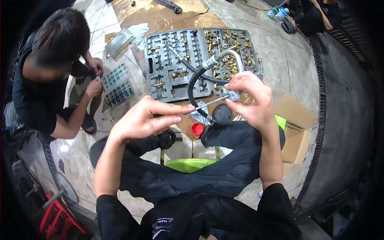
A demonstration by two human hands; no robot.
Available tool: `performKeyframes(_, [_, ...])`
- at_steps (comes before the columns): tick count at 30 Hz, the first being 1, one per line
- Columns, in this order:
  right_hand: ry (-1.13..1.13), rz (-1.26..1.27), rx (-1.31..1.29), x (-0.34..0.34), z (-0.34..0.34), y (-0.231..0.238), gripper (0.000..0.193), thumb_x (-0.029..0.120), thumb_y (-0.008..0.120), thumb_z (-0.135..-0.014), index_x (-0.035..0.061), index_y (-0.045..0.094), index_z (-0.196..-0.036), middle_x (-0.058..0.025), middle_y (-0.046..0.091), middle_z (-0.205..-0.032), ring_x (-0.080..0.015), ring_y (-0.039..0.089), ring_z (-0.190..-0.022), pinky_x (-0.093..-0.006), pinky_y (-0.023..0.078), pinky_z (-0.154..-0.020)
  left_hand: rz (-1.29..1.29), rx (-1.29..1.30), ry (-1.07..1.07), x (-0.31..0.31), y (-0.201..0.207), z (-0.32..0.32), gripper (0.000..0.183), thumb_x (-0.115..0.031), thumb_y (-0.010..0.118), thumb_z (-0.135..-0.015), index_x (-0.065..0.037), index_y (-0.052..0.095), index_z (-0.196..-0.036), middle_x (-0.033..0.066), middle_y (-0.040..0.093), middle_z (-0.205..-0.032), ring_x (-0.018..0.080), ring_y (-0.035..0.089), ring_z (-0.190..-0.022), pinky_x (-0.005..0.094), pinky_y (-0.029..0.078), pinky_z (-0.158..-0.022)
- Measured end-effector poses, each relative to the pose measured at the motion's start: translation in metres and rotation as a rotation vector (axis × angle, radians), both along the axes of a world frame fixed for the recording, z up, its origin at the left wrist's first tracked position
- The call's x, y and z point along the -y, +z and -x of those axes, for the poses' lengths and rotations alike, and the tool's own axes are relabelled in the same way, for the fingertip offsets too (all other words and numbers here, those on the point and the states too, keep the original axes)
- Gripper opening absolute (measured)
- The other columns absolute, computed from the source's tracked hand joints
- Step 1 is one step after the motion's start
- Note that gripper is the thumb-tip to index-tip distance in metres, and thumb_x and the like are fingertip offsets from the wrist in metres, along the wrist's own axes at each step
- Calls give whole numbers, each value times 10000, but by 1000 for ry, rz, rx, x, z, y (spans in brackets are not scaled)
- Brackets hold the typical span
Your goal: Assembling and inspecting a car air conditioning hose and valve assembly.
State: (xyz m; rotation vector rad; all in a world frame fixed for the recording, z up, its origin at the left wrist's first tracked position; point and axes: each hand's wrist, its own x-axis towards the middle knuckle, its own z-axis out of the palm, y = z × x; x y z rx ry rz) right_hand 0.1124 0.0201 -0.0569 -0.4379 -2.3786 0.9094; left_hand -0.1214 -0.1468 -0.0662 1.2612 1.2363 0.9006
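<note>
My left hand [150,117] pinches a thin metal pick [206,105] between thumb and fingers. Its tip meets a silver fitting [233,95], where a bit of green, perhaps an O-ring, shows. Thumb and fingers of my right hand [253,98] grip that fitting. A bent silver pipe [237,57] runs up behind my right fingers and joins a black rubber hose [192,94] at a crimped collar. The hose loops over a grey case [182,98] lying open on the floor. Brass fittings [232,40] fill the case's right half, with fewer on the left.
A red cap [197,129] lies between my feet, near a green stool [188,165]. An open cardboard box [294,144] stands at right. At left a person [52,80] sits beside a compartment box [118,86] of small rings. Another person [320,16] is at far right, near spray cans [278,13].
</note>
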Motion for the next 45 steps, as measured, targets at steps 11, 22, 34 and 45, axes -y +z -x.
performKeyframes(11, [-62,-221,7,3,0,5,248,26,760,-651,10,633,-864,-102,618,-805,-261,596,-809,-358,492,-733,-319,-566,98,-3,5,-21,382,18,623,-839,-87,646,-1206,179,628,-747,302,594,-607,343,486,-597])
performKeyframes(22, [-81,-57,-11,5,2,12,276,-43,747,-609,-17,645,-864,-117,662,-850,-237,636,-860,-328,515,-738,-478,-378,253,-4,-34,-39,302,40,610,-846,1,653,-1143,170,703,-934,243,681,-688,299,519,-623])
performKeyframes(34, [-49,-45,-70,17,10,3,286,-32,759,-592,-18,661,-861,-123,651,-843,-271,636,-834,-359,504,-768,-453,-635,169,-3,-24,-32,139,-175,663,-866,-87,672,-973,105,661,-701,281,646,-570,353,499,-500])
performKeyframes(45, [-45,-134,-13,48,51,19,303,-114,704,-633,-25,604,-904,-131,599,-852,-247,582,-838,-318,470,-736,-568,-513,502,7,-4,-33,190,-221,589,-886,-54,553,-802,130,571,-678,354,587,-606,452,440,-511])
